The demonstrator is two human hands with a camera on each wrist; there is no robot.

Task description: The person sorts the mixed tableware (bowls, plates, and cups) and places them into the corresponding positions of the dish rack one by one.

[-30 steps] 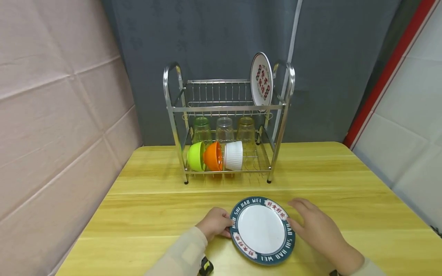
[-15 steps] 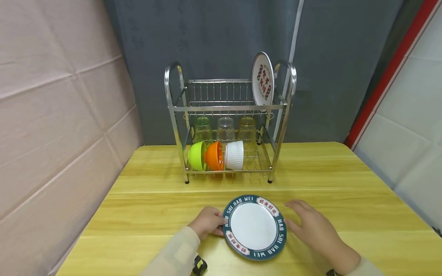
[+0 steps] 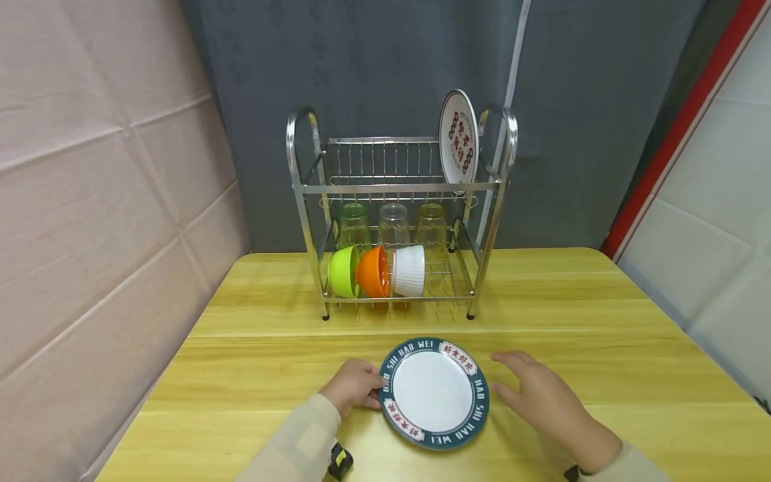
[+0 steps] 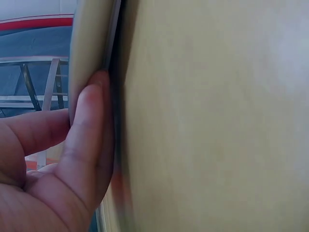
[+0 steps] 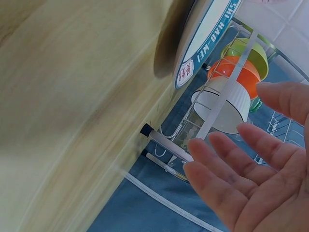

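Note:
A white plate with a dark teal lettered rim (image 3: 434,393) lies on the wooden table (image 3: 602,335) just in front of me. My left hand (image 3: 369,391) pinches its left rim. In the left wrist view the thumb (image 4: 87,130) lies along the plate's edge (image 4: 89,43) and a finger curls under it. My right hand (image 3: 512,378) hovers open just right of the plate, fingers spread. In the right wrist view these fingers (image 5: 270,150) stay apart from the plate's rim (image 5: 207,38).
A two-tier steel dish rack (image 3: 494,221) stands at the back of the table. A red-patterned plate (image 3: 458,140) stands upright in its top tier. Green (image 3: 342,271), orange (image 3: 372,271) and white (image 3: 409,271) bowls and three upturned glasses (image 3: 393,224) fill the lower tier.
The plate has slid left and slightly away from me across the table with my left hand on its rim. My right hand has followed it leftward, still open.

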